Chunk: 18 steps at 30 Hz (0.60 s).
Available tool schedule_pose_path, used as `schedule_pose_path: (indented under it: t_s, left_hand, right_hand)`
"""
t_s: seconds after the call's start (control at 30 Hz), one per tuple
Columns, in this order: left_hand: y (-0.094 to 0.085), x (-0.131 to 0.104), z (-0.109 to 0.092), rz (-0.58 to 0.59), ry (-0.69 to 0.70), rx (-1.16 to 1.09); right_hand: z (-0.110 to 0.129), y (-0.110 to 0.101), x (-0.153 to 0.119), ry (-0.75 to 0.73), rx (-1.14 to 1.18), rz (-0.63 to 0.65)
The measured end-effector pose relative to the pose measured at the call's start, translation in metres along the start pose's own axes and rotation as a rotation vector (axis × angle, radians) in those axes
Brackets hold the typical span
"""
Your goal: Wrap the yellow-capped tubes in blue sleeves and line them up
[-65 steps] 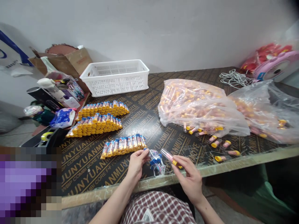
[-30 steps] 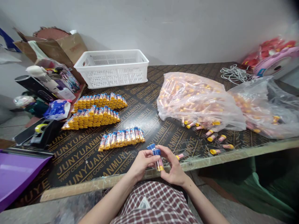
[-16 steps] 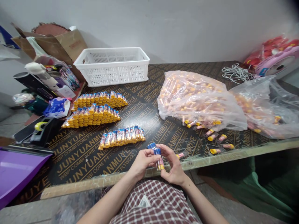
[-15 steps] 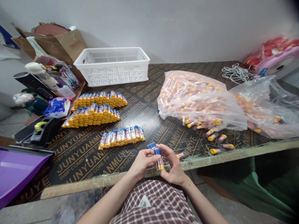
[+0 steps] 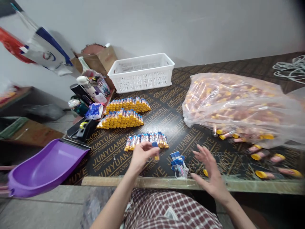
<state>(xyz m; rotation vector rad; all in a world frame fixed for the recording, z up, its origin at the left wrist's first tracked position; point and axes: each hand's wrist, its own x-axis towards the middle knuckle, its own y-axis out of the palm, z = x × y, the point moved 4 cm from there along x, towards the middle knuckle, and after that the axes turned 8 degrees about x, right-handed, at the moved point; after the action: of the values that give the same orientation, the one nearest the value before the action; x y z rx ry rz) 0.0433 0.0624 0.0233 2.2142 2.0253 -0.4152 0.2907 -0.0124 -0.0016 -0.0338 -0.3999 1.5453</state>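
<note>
Your left hand (image 5: 140, 156) pinches a small tube with a blue top and yellow base (image 5: 155, 152) between thumb and fingers, just above the black printed plywood table (image 5: 102, 168); its outline is blurred. Your right hand (image 5: 211, 175) is open and holding nothing, its fingers spread towards the left. Between your hands lies a loose pile of blue-and-clear plastic sleeves (image 5: 179, 164). A yellow cap (image 5: 205, 172) shows beside your right fingers, the rest hidden. Just beyond your left hand is a row of blue-and-yellow labelled tubes (image 5: 149, 138), with two stacked groups of similar tubes (image 5: 122, 119) farther off. Beyond your right hand rests a translucent pinkish plastic bag full of yellow-capped tubes (image 5: 228, 98); loose yellow-capped tubes (image 5: 265, 174) lie to that hand's right.
</note>
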Motion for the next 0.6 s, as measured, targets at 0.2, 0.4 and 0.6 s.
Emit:
schedule_pose_path:
  t_s: [0.2, 0.4, 0.6]
  left_hand:
    - [-0.115, 0.028, 0.004, -0.495, 0.010, 0.608]
    - [-0.122, 0.040, 0.023, -0.428, 0.018, 0.884]
    - [-0.098, 0.021, 0.004, -0.658, 0.225, 0.929]
  right_hand:
    - [-0.023, -0.034, 0.000, 0.093, -0.170, -0.129]
    - [-0.022, -0.032, 0.000, 0.088, -0.237, -0.103]
    - [-0.032, -0.053, 0.000, 0.020, -0.278, -0.201]
